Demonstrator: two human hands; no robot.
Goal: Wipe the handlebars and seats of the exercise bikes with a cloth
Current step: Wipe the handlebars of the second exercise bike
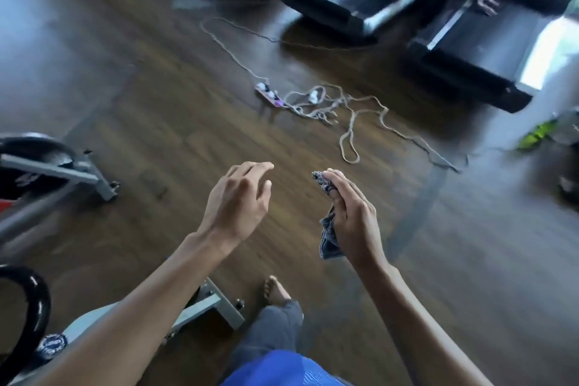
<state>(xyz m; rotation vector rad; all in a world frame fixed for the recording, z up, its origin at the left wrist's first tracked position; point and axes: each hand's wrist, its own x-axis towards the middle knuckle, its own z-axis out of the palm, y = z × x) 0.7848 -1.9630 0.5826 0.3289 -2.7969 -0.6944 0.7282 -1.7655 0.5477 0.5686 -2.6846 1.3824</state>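
My right hand [352, 216] grips a dark grey cloth [329, 235] that pokes out above my fingers and hangs below my palm. My left hand [239, 200] hovers beside it with relaxed fingers and holds nothing. Both hands are in the air above the wooden floor. A black handlebar loop [34, 301] of one exercise bike curves at the lower left, with its grey frame foot [216, 301] under my left forearm. A second bike's grey base [59, 171] stands at the left edge. No seat is in view.
A power strip [271, 95] with tangled cords [347, 131] lies on the floor ahead. Black treadmills [338, 6] stand at the top and top right. A green object [535, 135] sits at the right edge. My bare foot [274, 290] is on the floor below.
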